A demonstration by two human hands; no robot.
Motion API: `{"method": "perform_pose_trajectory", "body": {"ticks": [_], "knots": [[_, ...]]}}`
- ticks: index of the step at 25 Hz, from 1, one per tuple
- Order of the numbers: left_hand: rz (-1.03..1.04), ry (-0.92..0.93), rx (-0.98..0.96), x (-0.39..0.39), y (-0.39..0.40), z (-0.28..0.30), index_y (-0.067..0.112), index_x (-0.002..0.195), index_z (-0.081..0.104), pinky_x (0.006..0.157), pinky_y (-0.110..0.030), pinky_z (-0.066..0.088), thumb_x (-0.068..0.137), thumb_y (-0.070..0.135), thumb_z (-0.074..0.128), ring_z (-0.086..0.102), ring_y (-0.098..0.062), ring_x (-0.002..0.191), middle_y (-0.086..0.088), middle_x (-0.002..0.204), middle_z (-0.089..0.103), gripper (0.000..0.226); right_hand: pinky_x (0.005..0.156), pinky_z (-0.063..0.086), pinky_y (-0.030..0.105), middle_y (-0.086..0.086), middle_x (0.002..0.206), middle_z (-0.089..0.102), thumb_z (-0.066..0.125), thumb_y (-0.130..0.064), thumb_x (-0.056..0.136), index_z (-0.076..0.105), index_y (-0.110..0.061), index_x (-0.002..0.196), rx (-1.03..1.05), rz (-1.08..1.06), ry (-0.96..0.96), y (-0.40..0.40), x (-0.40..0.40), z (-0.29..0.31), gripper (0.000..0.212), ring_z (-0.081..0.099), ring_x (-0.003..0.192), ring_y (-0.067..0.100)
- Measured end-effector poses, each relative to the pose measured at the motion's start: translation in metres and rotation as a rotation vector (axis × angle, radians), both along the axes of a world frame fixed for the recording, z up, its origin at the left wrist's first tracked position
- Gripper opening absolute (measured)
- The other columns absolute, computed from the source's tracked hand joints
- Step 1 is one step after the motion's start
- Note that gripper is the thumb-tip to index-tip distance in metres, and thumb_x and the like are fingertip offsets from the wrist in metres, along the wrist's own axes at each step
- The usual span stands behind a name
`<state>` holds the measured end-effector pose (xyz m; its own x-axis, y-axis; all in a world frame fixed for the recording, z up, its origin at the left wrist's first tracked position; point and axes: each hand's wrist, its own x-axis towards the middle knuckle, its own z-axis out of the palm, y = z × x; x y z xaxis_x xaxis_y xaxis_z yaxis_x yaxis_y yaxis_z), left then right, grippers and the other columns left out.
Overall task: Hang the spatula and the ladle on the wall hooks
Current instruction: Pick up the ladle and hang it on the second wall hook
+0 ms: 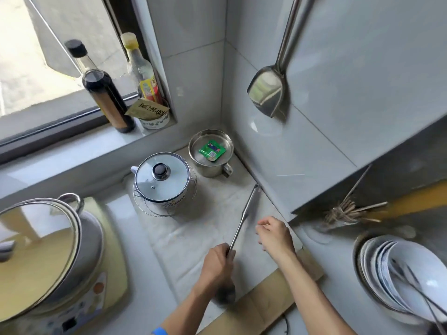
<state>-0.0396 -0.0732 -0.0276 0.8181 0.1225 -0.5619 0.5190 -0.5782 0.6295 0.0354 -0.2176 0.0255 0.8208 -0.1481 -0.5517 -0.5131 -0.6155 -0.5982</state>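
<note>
A steel spatula (268,91) hangs flat against the tiled right wall, its long handle running up out of the frame; the hook is out of view. My left hand (217,264) is shut on the steel ladle (244,218) low on its handle. The handle points up and away toward the wall corner, and the ladle's bowl shows blurred just below my wrist. My right hand (274,235) hovers beside the handle with its fingers loosely curled, holding nothing and not touching it.
On the counter stand a white pot with a glass lid (162,180), a steel mug (210,151) holding a green packet, a lidded pot on an induction cooker (48,257) at left, stacked bowls (396,274) at right, and bundled sticks (348,211). Sauce bottles (104,85) line the sill.
</note>
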Motion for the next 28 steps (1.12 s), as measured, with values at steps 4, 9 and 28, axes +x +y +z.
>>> {"method": "perform_pose_trajectory", "body": {"ticks": [4, 9, 28], "knots": [[-0.019, -0.101, -0.209, -0.015, 0.024, 0.024, 0.016, 0.074, 0.060, 0.060, -0.035, 0.045, 0.098, 0.023, 0.053, 0.049, -0.009, 0.054, 0.002, 0.056, 0.057, 0.026, 0.054, 0.058, 0.028, 0.004, 0.104, 0.071, 0.054, -0.026, 0.089, 0.062, -0.018, 0.105, 0.217, -0.024, 0.059, 0.015, 0.001, 0.015, 0.020, 0.070, 0.070, 0.018], [-0.106, -0.227, -0.499, -0.012, 0.065, 0.083, 0.023, 0.080, 0.061, 0.066, -0.020, 0.045, 0.100, 0.029, 0.047, 0.055, -0.009, 0.064, 0.006, 0.065, 0.067, 0.025, 0.043, 0.046, 0.021, 0.002, 0.081, 0.075, 0.059, -0.030, 0.095, 0.065, -0.015, 0.092, 0.612, -0.065, -0.218, 0.056, 0.009, 0.082, 0.016, 0.057, 0.053, 0.009], [-0.081, -0.910, -0.203, 0.080, 0.016, 0.283, 0.013, 0.072, 0.049, 0.058, -0.034, 0.047, 0.094, 0.026, 0.061, 0.059, -0.016, 0.056, -0.008, 0.059, 0.057, 0.028, 0.070, 0.058, 0.049, -0.003, 0.076, 0.071, 0.055, -0.028, 0.097, 0.065, -0.015, 0.086, 0.324, -0.012, -1.029, 0.037, 0.046, 0.341, 0.020, 0.063, 0.063, 0.006]]}}
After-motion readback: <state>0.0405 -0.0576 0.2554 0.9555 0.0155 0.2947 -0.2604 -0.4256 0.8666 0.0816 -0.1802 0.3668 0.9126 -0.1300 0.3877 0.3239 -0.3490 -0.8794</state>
